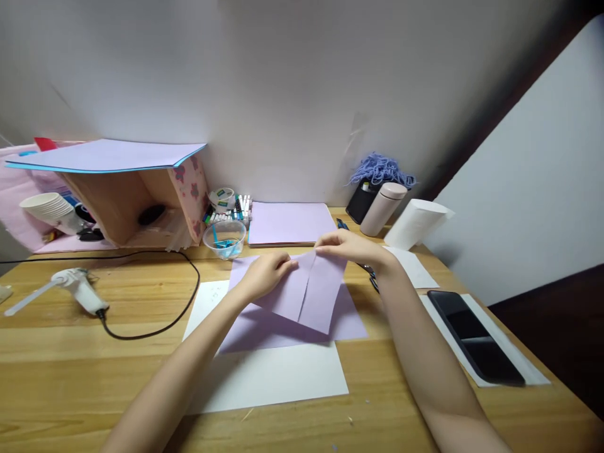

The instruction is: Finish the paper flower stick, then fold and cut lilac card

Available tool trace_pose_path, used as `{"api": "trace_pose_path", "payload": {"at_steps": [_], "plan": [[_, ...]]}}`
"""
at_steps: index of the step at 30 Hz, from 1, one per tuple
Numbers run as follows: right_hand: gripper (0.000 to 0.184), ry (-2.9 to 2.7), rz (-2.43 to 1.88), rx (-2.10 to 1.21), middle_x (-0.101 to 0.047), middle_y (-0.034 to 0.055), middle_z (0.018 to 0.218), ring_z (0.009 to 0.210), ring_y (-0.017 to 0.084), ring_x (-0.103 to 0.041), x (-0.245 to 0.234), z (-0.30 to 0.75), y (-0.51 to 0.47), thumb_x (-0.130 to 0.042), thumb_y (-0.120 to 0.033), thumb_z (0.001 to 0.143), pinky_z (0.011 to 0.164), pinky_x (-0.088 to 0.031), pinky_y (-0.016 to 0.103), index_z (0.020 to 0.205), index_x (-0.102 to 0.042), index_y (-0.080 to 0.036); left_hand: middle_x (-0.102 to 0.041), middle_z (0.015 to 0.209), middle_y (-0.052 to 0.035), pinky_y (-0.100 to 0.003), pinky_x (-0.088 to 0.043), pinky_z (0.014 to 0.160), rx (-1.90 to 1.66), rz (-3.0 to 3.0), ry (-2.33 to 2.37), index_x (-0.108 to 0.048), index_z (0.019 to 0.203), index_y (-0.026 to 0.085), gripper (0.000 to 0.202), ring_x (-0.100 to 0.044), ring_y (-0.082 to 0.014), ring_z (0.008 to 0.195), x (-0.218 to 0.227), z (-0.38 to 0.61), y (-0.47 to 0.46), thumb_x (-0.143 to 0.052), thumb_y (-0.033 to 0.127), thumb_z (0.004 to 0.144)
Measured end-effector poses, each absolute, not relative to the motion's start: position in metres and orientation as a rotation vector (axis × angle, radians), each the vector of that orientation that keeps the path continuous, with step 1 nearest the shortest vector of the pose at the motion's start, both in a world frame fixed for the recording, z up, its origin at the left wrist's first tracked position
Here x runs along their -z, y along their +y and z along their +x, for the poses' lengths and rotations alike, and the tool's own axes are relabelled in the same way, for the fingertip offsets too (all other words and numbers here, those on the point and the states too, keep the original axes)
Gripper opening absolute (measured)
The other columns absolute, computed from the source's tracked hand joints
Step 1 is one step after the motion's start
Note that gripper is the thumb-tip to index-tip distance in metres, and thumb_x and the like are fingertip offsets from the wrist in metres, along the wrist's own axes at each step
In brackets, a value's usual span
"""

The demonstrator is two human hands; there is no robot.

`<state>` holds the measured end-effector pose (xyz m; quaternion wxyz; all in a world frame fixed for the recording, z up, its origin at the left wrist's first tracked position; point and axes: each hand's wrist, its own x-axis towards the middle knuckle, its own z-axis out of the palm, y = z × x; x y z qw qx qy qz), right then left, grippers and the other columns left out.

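Observation:
A piece of purple paper (283, 296) with a slit or overlapping edge down its middle is held up and tilted between my two hands. My left hand (267, 277) pinches it near its upper left, thumb on top. At the top edge, my right hand (349, 245) grips it between thumb and fingers. Beneath lies another purple sheet (349, 318), flat on a white sheet (278, 377). Partly behind my right forearm are scissors (374, 280), mostly hidden.
A white glue gun (80, 289) with its black cord lies left. Behind are a cardboard box (189, 195), a clear tub (225, 239), markers (243, 207) and a purple paper stack (290, 221). A bottle (384, 209), paper roll (415, 223) and phone (474, 336) stand or lie right.

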<state>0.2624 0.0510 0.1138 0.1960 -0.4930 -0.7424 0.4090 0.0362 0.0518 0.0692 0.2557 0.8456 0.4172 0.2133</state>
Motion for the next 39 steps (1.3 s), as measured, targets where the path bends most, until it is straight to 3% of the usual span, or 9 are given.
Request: {"api": "trace_pose_path", "payload": {"at_steps": [5,9,12,15,22,25,29,34,39], "plan": [[0.028,-1.645,-1.788,-0.868,-0.066,0.0094,0.086,0.074,0.015,-0.061,-0.078,0.311,0.039,-0.037,-0.03,0.087,0.064,-0.044,0.023,0.088,-0.059,-0.013,-0.061,0.069,-0.0017,-0.025,-0.035,0.062,-0.772,2.025,1.275,-0.056,0.068,0.017,0.036,-0.054,-0.0164,0.067,-0.036,0.051,0.057,-0.038,0.044,0.085],[0.009,-1.829,-2.462,-0.447,-0.066,0.0121,0.086,0.08,0.021,-0.061,-0.056,0.356,0.007,-0.057,-0.021,0.072,0.062,-0.041,0.024,0.077,-0.06,-0.014,-0.063,0.073,-0.0031,-0.027,-0.037,0.065,-0.791,1.924,1.375,-0.057,0.068,0.018,0.036,-0.055,-0.0181,0.07,-0.02,0.057,0.058,-0.04,0.045,0.083],[0.024,-1.836,-2.601,-0.445,-0.064,0.0155,0.089,0.08,0.025,-0.061,-0.043,0.372,-0.01,-0.066,-0.016,0.06,0.058,-0.039,0.026,0.082,-0.059,-0.012,-0.065,0.078,-0.0041,-0.028,-0.038,0.068,-0.816,1.906,1.387,-0.058,0.072,0.018,0.035,-0.056,-0.019,0.073,-0.017,0.057,0.058,-0.04,0.046,0.083],[0.035,-1.827,-2.646,-0.3,-0.063,0.0168,0.095,0.09,0.028,-0.058,-0.033,0.373,-0.014,-0.064,-0.021,0.061,0.061,-0.038,0.027,0.094,-0.055,-0.011,-0.066,0.083,-0.0057,-0.028,-0.038,0.07,-0.875,1.895,1.375,-0.059,0.077,0.018,0.036,-0.057,-0.0199,0.077,-0.019,0.057,0.056,-0.039,0.046,0.084],[0.023,-1.724,-2.37,-0.511,-0.064,0.0088,0.076,0.071,0.023,-0.06,-0.04,0.358,-0.023,-0.054,-0.041,0.072,0.055,-0.036,0.028,0.07,-0.053,-0.017,-0.066,0.081,-0.0064,-0.027,-0.039,0.066,-0.985,1.823,1.434,-0.061,0.082,0.016,0.038,-0.057,-0.0187,0.072,-0.028,0.056,0.054,-0.039,0.046,0.084],[0.022,-1.524,-2.064,-0.916,-0.062,0.0044,0.063,0.061,0.019,-0.06,-0.048,0.344,-0.029,-0.06,-0.037,0.07,0.054,-0.042,0.027,0.068,-0.05,-0.018,-0.065,0.078,-0.0059,-0.026,-0.038,0.064,-0.995,1.812,1.461,-0.061,0.08,0.015,0.037,-0.057,-0.0179,0.07,-0.03,0.056,0.054,-0.04,0.046,0.084],[0.03,-1.184,-1.558,-1.327,-0.062,0.0034,0.062,0.056,0.014,-0.061,-0.045,0.309,-0.028,-0.069,-0.04,0.067,0.053,-0.048,0.025,0.069,-0.051,-0.016,-0.065,0.077,-0.0051,-0.026,-0.038,0.063,-1.002,1.802,1.463,-0.061,0.08,0.016,0.037,-0.057,-0.0174,0.069,-0.03,0.058,0.051,-0.041,0.046,0.084],[0.043,-0.87,-1.313,-1.245,-0.052,-0.0064,0.052,0.048,0.011,-0.059,-0.021,0.267,-0.022,-0.08,-0.04,0.052,0.051,-0.051,0.023,0.063,-0.044,-0.018,-0.065,0.071,-0.0029,-0.025,-0.037,0.059,-0.994,1.827,1.408,-0.061,0.078,0.017,0.037,-0.056,-0.0159,0.063,-0.031,0.062,0.044,-0.043,0.049,0.082],[0.048,-0.792,-1.317,-1.059,-0.053,-0.0069,0.049,0.046,0.014,-0.061,-0.011,0.262,-0.022,-0.083,-0.035,0.047,0.043,-0.047,0.023,0.067,-0.043,-0.019,-0.066,0.073,-0.0042,-0.024,-0.038,0.054,-0.741,1.738,1.23,-0.064,0.08,0.015,0.04,-0.057,-0.017,0.063,-0.04,0.061,0.044,-0.057,0.054,0.07]]}}
